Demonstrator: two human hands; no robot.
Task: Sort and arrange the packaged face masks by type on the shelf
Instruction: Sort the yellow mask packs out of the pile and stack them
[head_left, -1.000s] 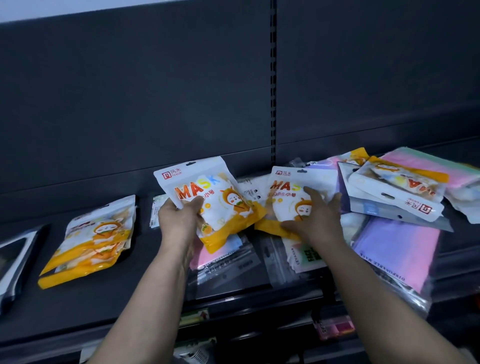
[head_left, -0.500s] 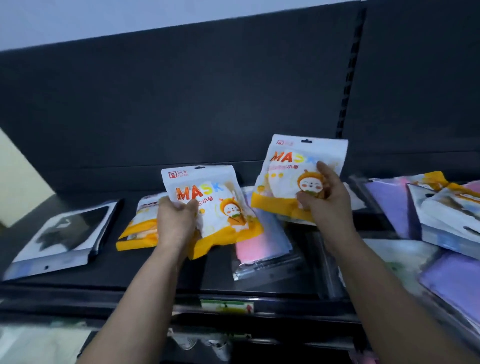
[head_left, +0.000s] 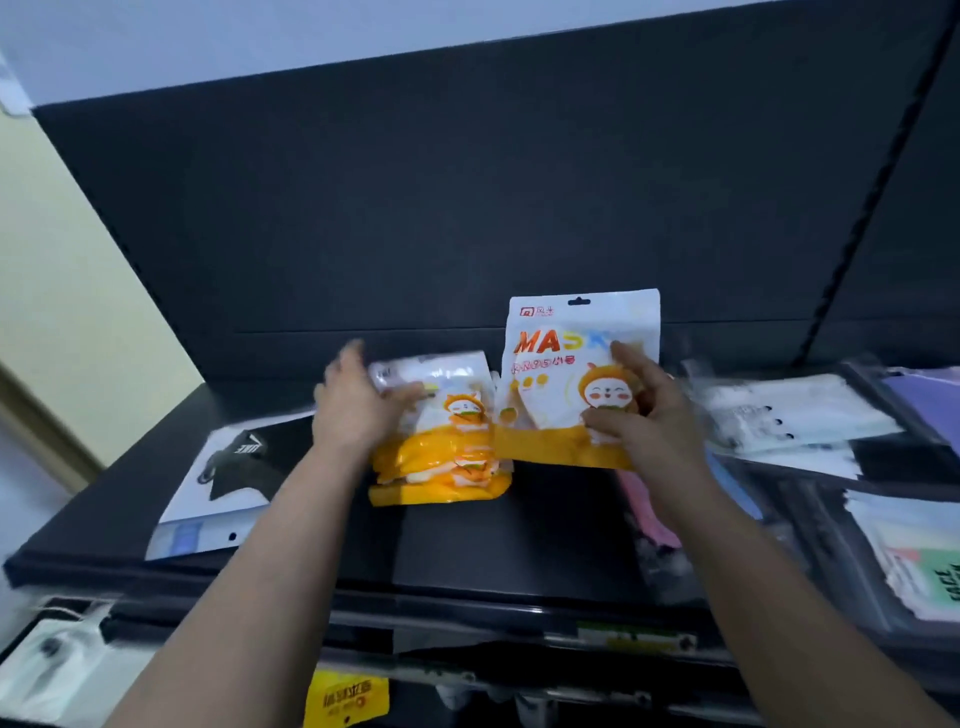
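A pile of orange-and-white mask packs (head_left: 441, 467) lies on the dark shelf (head_left: 467, 551), left of centre. My left hand (head_left: 358, 405) holds the top pack of that pile at its upper left corner, thumb across the white part. It is blurred. My right hand (head_left: 641, 415) grips another orange-and-white pack printed MASK (head_left: 566, 374) by its right side. This pack is held upright just right of the pile, and its lower edge overlaps the pile's right side.
A black mask pack (head_left: 234, 467) lies at the shelf's left end. White packs (head_left: 795, 415), a pink pack (head_left: 649, 514), a purple pack (head_left: 924, 395) and a pack with green print (head_left: 924, 571) crowd the right. A yellow tag (head_left: 353, 696) hangs below.
My left hand has carried its pack left and laid it on the orange pile. My right hand has brought its pack left too, beside the pile. The view has turned left.
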